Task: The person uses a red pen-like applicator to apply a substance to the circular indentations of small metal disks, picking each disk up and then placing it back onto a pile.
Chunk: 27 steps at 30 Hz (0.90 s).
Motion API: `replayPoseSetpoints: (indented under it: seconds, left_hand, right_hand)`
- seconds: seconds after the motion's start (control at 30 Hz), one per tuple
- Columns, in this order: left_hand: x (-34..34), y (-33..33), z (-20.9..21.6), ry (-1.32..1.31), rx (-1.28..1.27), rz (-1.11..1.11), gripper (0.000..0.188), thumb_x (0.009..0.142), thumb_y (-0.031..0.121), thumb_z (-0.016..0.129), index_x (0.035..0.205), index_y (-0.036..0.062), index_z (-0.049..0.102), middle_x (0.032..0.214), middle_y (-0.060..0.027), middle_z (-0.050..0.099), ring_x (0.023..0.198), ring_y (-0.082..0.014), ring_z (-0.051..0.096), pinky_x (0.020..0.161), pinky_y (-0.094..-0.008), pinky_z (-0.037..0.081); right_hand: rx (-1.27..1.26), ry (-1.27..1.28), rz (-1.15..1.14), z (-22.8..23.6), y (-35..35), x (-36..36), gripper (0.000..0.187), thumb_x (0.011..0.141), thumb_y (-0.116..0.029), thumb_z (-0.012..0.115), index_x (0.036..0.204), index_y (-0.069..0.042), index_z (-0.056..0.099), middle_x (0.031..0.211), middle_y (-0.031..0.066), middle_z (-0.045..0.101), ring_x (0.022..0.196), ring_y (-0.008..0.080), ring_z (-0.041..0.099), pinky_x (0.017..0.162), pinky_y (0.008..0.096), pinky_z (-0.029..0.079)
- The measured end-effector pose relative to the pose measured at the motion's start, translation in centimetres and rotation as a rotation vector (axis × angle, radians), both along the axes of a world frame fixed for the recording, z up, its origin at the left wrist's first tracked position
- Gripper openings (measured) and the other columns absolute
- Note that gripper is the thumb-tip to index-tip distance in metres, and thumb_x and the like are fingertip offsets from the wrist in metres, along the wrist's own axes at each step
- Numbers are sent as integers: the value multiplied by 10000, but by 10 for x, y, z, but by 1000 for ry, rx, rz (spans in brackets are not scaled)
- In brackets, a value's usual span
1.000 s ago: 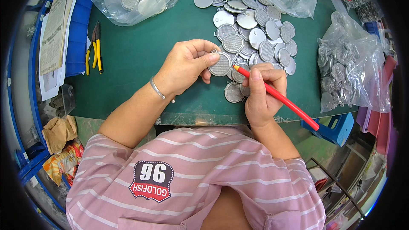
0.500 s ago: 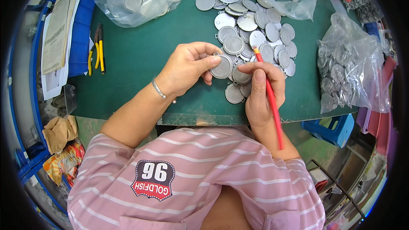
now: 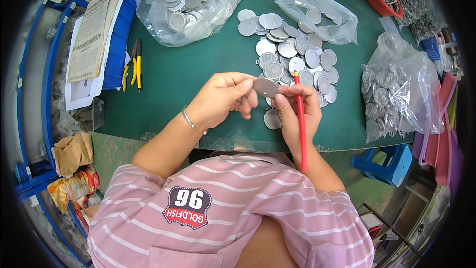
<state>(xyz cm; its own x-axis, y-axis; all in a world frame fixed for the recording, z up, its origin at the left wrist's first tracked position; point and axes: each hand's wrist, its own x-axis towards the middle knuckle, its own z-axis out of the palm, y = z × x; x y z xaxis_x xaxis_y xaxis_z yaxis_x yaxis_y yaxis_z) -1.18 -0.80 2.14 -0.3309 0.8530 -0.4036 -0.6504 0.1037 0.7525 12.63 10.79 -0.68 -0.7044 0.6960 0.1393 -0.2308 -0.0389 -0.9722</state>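
Between both hands, above the green table, is a round grey metal disc (image 3: 266, 88), its smooth side showing. My left hand (image 3: 220, 98) pinches its left edge between thumb and fingers. On the disc's right edge, the thumb and fingertips of my right hand (image 3: 301, 111) close in. A slim red stick (image 3: 302, 136) with a yellowish tip also sits in my right hand, tip pointing away from me; whether it is a brush or a pencil I cannot make out. Just beyond lies a pile of similar grey discs (image 3: 273, 71), some with mesh faces and small tabs.
Clear plastic bags of discs lie at the back left (image 3: 163, 17) and back right (image 3: 337, 25). A bag of metal parts (image 3: 391, 89) rests at right. Yellow-handled pliers (image 3: 139, 69) lie left, beside a blue bin (image 3: 119, 44) with papers. A blue stool (image 3: 384, 164) stands below.
The disc has turned from its mesh face to its smooth face. My right hand has moved in to its right edge, the red stick swinging more upright. The view has shifted slightly.
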Motion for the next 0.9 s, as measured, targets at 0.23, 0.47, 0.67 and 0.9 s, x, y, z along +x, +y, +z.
replayPoseSetpoints:
  seconds: [0.23, 0.47, 0.67, 0.9]
  left_hand:
    - [6, -2, 9, 215, -62, -16, 201, 869, 152, 580, 943, -32, 616, 761, -54, 613, 601, -108, 574, 541, -242, 497]
    - [-35, -1, 18, -7, 177, 400, 196, 891, 124, 534, 985, -45, 571, 864, -118, 632, 750, -158, 629, 657, -248, 525]
    - [-48, 22, 23, 569, -78, 277, 231, 832, 107, 605, 1028, -14, 591, 937, -95, 627, 820, -157, 605, 720, -248, 497]
    - [-3, 54, -20, 1656, 40, 2, 286, 693, 118, 717, 942, 45, 598, 882, -106, 533, 733, -258, 567, 624, -314, 465]
  right_hand:
    - [-298, 10, 149, 15, 12, 3, 198, 848, -3, 562, 1009, -12, 447, 922, 126, 598, 759, 145, 613, 630, 244, 524]
    - [-318, -32, 12, 23, 17, 15, 128, 878, -17, 497, 998, -11, 453, 867, 142, 609, 724, 156, 606, 634, 270, 519]
    - [-300, 6, -56, 26, 27, 31, 115, 875, -4, 488, 985, -9, 455, 853, 147, 612, 693, 142, 597, 633, 275, 515]
    - [-283, -1, -62, 35, 29, 34, 115, 872, 3, 489, 983, -8, 460, 843, 146, 617, 693, 143, 599, 639, 267, 511]
